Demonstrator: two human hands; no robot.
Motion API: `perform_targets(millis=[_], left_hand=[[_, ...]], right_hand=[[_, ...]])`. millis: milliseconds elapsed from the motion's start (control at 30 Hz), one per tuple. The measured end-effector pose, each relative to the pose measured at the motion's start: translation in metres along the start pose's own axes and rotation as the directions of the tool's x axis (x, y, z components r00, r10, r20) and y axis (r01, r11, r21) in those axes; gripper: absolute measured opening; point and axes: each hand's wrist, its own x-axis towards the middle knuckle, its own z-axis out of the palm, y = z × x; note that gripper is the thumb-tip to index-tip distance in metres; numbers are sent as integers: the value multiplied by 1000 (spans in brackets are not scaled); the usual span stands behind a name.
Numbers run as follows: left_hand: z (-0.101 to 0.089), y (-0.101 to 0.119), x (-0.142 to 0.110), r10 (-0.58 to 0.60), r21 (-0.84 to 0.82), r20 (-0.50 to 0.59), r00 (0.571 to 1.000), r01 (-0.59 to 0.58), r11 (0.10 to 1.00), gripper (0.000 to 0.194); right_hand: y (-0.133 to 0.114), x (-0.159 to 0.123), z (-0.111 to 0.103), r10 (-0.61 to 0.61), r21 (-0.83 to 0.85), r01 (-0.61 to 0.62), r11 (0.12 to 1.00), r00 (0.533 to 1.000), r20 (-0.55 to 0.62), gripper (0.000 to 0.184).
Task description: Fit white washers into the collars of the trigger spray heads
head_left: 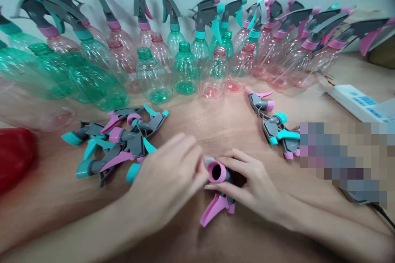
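My right hand (251,176) is closed around a grey and pink spray trigger head (215,208). The head's pink screw collar faces me, its dark round opening showing, and its pink trigger points down. Beside that collar, the fingers of my left hand (173,168) are pinched together. Motion blurs them, and whatever they may hold is hidden. Left of my hands lies a pile of loose spray trigger heads (131,141) in grey with pink or turquoise parts. More loose trigger heads (271,127) lie to the right.
Open-necked green bottles (185,70) and pink bottles (214,74) stand across the back. Behind them are bottles fitted with trigger heads (200,45). A red object (15,156) sits at the left edge, a white power strip (354,100) at the right. A pixelated patch hides part of the right side.
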Motion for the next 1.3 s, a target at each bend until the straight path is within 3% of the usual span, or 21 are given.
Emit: perform_targets(millis=[33, 67, 133, 200, 267, 300, 433, 567, 633, 1133, 1300], left_hand=[[-6, -5, 4, -75, -11, -77, 994, 74, 997, 20], [-13, -8, 7, -188, -58, -62, 980, 184, 981, 17], [-25, -11, 13, -327, -282, 173, 929, 364, 887, 16], [-32, -9, 16, -320, -445, 448, 835, 519, 730, 17], [-31, -3, 17, -298, -484, 564, 770, 601, 636, 18], [-30, 0, 16, -303, -483, 572, 762, 611, 627, 18], [-21, 10, 12, -289, -471, 497, 818, 535, 702, 17], [-20, 16, 5, -250, -366, 297, 922, 351, 862, 14], [-20, 18, 3, -217, -282, 232, 948, 279, 918, 15], [-22, 24, 0, -70, -355, 231, 970, 151, 923, 6], [-21, 21, 0, 68, -285, 200, 978, -8, 958, 16]], right_hand=[[0, 0, -1, -7, 14, 8, 1000, 1000, -5, 24], [0, 1, -3, -21, 25, 22, 999, 1000, -9, 26], [0, 2, -4, -64, 60, 64, 996, 998, -12, 28], [1, 4, -4, -109, 115, 109, 987, 994, -11, 27], [2, 5, -3, -139, 167, 138, 976, 990, -11, 27], [2, 5, -3, -149, 186, 147, 971, 989, -6, 27], [2, 5, -2, -164, 220, 153, 963, 986, 32, 23], [0, 5, -3, -171, 220, 159, 962, 985, 34, 17], [-2, 5, -3, -182, 214, 171, 962, 983, 32, 18], [2, 3, -2, -235, 182, 222, 958, 970, 53, 18], [2, 3, -2, -252, 163, 241, 957, 967, 49, 20]])
